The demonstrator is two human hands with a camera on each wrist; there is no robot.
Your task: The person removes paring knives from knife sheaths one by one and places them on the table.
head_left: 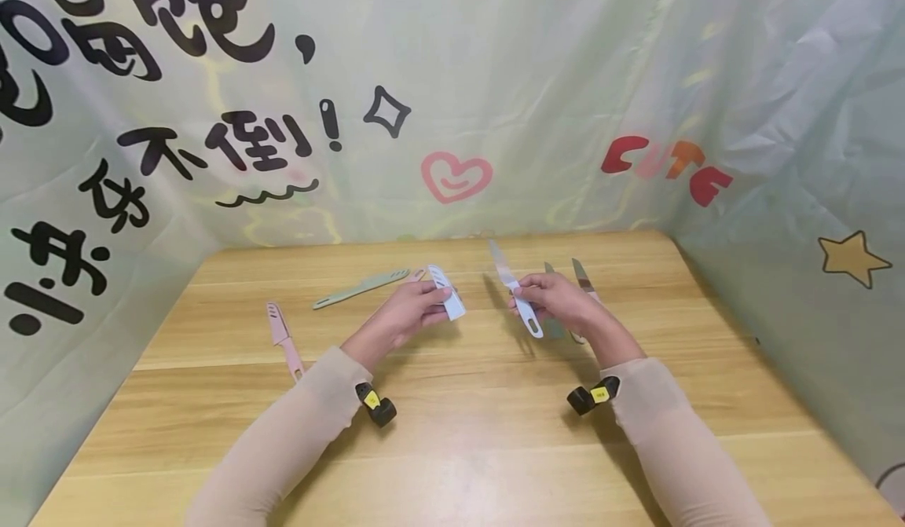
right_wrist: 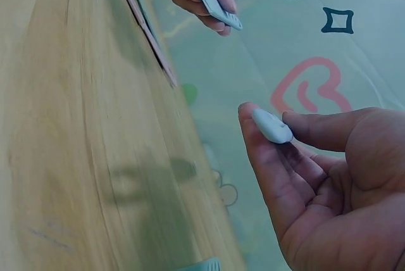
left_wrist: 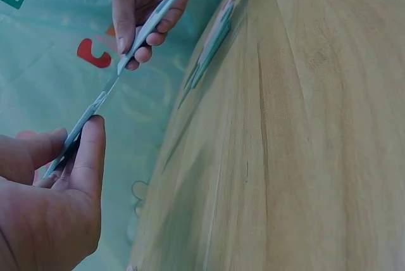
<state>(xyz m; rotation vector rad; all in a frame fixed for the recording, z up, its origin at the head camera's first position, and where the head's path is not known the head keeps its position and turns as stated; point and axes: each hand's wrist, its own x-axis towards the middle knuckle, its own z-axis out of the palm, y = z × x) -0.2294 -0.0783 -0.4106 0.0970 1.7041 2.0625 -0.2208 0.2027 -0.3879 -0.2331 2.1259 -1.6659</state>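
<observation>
My left hand (head_left: 406, 309) pinches a pale blue-white knife sheath (head_left: 452, 305) with slots near one end, held above the table between thumb and fingers. To its right, my right hand (head_left: 569, 305) pinches the handle of a small knife (head_left: 527, 312) of the same pale colour. Its bare blade points away from me. Sheath and knife are apart in the head view; in the left wrist view the blade (left_wrist: 111, 85) lines up with the sheath (left_wrist: 82, 122). From the right wrist, the knife handle (right_wrist: 272, 125) appears end-on between thumb and fingers.
A pink sheathed knife (head_left: 284, 337) lies left, partly behind my left sleeve. A green knife (head_left: 360, 290) lies farther back, beside a pink tip (head_left: 418, 275). Behind my right hand lie a bare-bladed knife (head_left: 581, 274) and a green piece (head_left: 555, 328), both partly hidden. Printed cloth (head_left: 551, 79) borders the table.
</observation>
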